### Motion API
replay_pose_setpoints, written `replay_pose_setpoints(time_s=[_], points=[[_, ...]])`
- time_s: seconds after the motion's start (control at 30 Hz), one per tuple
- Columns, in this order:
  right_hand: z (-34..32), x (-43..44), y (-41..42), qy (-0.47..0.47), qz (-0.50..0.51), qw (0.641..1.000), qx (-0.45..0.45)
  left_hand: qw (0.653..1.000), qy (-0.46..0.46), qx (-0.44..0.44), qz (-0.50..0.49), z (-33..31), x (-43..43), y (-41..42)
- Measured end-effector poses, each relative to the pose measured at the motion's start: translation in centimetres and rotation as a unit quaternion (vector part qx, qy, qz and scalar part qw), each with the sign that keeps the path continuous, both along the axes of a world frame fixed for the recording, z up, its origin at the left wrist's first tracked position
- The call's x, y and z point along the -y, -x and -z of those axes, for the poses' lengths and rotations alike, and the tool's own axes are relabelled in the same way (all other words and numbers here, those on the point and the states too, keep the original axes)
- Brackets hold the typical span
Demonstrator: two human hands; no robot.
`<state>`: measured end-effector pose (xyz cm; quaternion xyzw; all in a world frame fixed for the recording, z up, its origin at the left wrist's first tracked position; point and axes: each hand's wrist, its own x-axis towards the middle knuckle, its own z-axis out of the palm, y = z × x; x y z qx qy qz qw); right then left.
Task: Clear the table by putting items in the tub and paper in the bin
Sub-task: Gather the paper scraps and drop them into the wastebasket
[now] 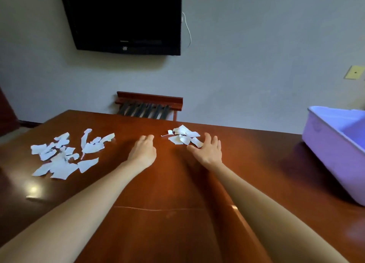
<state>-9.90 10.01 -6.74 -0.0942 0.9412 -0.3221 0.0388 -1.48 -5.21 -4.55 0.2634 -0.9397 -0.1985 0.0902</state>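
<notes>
Torn white paper lies in two heaps on the brown wooden table (177,183). The larger heap (63,154) spreads over the left side. A smaller heap (184,137) lies near the far edge at the middle. My right hand (208,151) rests flat with fingers spread, its fingertips touching the right edge of the smaller heap. My left hand (143,151) is just left of that heap, fingers curled downward onto the table, holding nothing that I can see. A lilac plastic tub (333,150) stands at the table's right edge. No bin is in view.
A dark television (126,19) hangs on the wall ahead. A wooden luggage rack (148,106) stands behind the table's far edge. A yellow wall plate (354,72) is at the right. The near table edge runs along the bottom right.
</notes>
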Motion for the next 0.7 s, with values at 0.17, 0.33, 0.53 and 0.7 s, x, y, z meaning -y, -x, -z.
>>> replay_pose_setpoints(time_s=[0.17,0.33,0.53,0.7], points=[[0.7,4.4,5.6,-0.044,-0.091,0.995,-0.021,0.999,-0.026,-0.027,-0.021,0.4,1.8,5.7],[1.3,7.7,8.5,-0.136,-0.172,0.975,-0.043,0.999,-0.013,-0.039,0.011,1.0,2.2,7.9],[2.1,9.1,6.3,-0.096,-0.265,0.951,-0.125,0.995,-0.038,-0.087,-0.039,1.1,4.0,6.4],[1.9,9.3,0.8,-0.078,-0.284,0.94,-0.172,0.99,-0.027,-0.104,-0.092,1.5,6.6,1.0]])
